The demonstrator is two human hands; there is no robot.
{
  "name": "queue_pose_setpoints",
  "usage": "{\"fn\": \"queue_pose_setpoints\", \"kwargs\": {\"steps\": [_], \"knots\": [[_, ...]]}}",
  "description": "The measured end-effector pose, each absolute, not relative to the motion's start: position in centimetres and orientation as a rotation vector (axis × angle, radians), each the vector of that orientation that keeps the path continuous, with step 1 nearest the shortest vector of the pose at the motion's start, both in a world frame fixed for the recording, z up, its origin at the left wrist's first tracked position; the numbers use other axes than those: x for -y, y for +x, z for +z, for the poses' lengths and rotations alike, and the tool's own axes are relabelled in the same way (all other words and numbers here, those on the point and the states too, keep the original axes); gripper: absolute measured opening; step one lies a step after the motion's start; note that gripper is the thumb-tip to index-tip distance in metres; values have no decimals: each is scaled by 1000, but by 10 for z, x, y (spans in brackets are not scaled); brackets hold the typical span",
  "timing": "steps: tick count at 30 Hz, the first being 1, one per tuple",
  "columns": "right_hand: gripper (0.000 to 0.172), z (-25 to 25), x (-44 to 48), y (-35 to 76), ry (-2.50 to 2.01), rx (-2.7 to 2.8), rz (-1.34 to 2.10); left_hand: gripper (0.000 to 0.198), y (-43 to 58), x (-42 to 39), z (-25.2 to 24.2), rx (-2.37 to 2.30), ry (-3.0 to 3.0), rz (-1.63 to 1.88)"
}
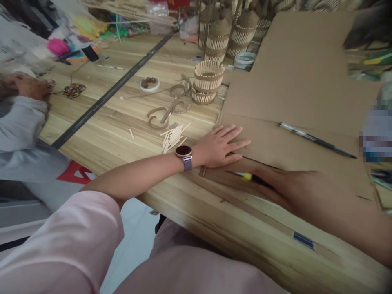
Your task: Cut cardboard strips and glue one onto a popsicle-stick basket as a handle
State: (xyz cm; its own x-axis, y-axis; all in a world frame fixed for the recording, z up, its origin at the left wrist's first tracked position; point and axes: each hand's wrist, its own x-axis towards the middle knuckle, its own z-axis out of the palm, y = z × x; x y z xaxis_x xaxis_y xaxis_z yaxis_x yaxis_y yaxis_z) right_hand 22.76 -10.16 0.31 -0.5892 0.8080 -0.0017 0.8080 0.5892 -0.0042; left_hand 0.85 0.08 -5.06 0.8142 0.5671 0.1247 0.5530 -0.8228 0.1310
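Observation:
My left hand (223,146) lies flat with fingers spread on the near left corner of a large brown cardboard sheet (306,73). A watch (183,152) is on that wrist. In my right hand (294,185), somewhat blurred, is a craft knife (247,177) with a yellow and black handle. Its thin blade points left, just below my left hand, over the sheet's near edge. A narrow cardboard strip (260,208) runs along the front of the table. A pen (317,139) rests slantwise on the sheet, beyond my right hand.
Small wooden sticks (174,136) and curled brown strips (159,118) lie left of the sheet. A stick basket (208,81) stands behind them, with several more at the back. A black metal strip (113,92) crosses the table. At far left, another person's hands (29,85) hold beadwork.

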Motion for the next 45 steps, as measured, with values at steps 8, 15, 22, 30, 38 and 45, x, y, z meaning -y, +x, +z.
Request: {"fn": "queue_pose_setpoints", "kwargs": {"steps": [8, 15, 22, 30, 38, 45], "knots": [[45, 14, 80, 279, -1965, 2558, -477, 49, 6, -2, -46, -929, 2858, 260], [51, -5, 98, 283, -1755, 2510, -521, 40, 15, 8, -36, -1227, 2854, 402], [40, -32, 156, 292, -1187, 2631, -616, 46, 9, 49, -22, -866, 3011, 384], [38, -24, 159, 301, -899, 2662, -699, 72, 18, 73, -22, -673, 3184, 254], [23, -17, 198, 258, -1314, 2138, 114, 44, 25, 78, -17, -890, 3413, 224], [47, -16, 175, 203, -1254, 453, 1478, 41, 27, 76, -11, -867, 3492, 287]]}}
